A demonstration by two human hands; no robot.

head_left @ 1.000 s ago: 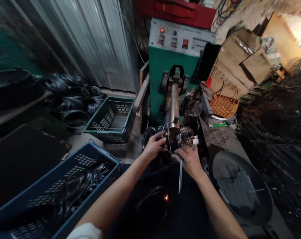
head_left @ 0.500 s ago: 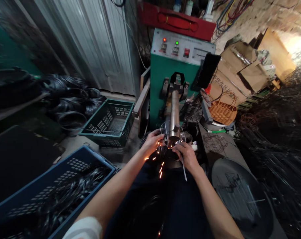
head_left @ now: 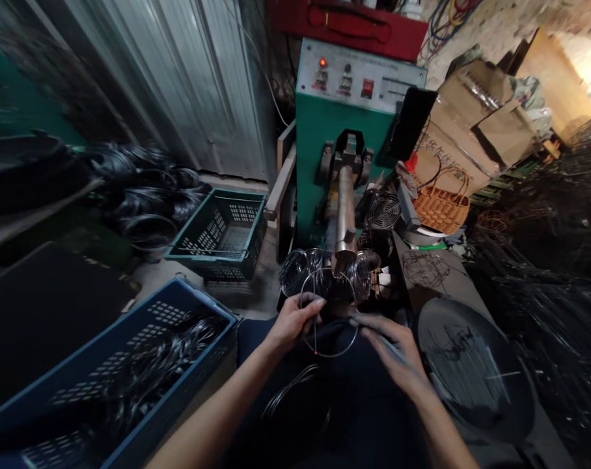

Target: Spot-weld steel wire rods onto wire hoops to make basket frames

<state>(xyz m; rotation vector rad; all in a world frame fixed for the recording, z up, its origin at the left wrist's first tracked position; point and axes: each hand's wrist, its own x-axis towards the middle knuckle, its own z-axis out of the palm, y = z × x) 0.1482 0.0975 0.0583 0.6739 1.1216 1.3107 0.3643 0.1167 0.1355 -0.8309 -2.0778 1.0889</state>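
My left hand (head_left: 295,319) pinches a thin wire ring (head_left: 337,355) between thumb and fingers, just below the spot welder's round metal arm (head_left: 345,215). A straight wire crosses the ring, and its lower end glows red. My right hand (head_left: 396,348), slightly blurred, is beside the ring's right side. Its fingers are closed around a few thin straight wires (head_left: 393,350). Whether it also touches the ring I cannot tell. Behind the ring, bundles of shiny wire rings (head_left: 295,272) hang around the base of the welder's arm.
The green welding machine (head_left: 310,163) stands ahead, with a phone (head_left: 412,124) on its side. To the left are a green crate (head_left: 217,267) and a blue crate (head_left: 178,293) of wire pieces. A dark round pan (head_left: 510,417) with short wires lies at right, near a wicker basket (head_left: 439,212).
Both hands have drawn back toward me with the ring, away from the welder's tip. The flying sparks are gone. The green lamp on the panel has gone out.
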